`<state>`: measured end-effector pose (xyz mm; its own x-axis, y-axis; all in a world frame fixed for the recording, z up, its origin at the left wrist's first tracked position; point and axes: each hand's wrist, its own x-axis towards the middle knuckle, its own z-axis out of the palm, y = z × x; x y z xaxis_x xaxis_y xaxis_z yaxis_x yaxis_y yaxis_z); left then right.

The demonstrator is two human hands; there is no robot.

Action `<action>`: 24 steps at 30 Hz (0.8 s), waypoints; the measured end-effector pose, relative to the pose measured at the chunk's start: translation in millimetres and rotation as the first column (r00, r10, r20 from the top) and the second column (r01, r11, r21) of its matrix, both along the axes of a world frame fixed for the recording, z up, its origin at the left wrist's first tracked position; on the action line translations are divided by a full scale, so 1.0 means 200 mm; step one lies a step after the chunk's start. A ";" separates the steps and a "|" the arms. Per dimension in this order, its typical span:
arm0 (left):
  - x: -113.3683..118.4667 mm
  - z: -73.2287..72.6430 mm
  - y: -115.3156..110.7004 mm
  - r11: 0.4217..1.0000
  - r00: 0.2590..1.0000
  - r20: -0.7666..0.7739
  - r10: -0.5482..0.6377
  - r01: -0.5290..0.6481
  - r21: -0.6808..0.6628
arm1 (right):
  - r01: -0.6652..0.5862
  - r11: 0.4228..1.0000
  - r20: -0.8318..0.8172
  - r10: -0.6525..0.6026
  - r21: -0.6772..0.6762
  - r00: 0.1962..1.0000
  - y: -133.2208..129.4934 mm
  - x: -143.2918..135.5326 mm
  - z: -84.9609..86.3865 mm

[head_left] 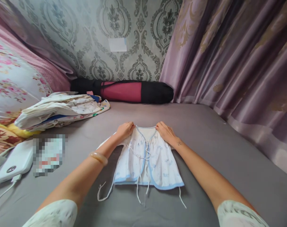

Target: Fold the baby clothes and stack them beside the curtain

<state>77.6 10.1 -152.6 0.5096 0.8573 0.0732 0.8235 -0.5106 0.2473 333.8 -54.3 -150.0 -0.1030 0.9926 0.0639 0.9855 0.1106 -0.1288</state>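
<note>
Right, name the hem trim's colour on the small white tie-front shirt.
Light blue hem trim on the white tie-front shirt, in the head view.

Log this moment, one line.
left hand: grips shirt shoulder | right hand: grips opposite shoulder | shirt: front showing | bag: beyond shirt

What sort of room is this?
Most likely a bedroom in a home: a smooth grey sheet seems to cover a bed, puffy floral bedding is heaped along one side, and long purple curtains hang beside it.

Grey sheet (143, 113) lies open behind the shirt (157, 160), until the bag (122, 92) blocks.
</note>
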 end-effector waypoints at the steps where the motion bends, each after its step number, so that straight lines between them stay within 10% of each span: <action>1: 0.01 0.00 0.03 1.000 1.000 -0.017 0.006 -0.006 0.009 | 0.008 1.000 0.018 -0.008 0.003 1.000 0.03 0.00 0.00; 24: 0.15 -0.04 0.44 0.991 0.975 -0.221 -0.025 0.054 0.126 | 0.015 0.999 0.126 -0.011 -0.036 0.992 0.44 0.08 -0.05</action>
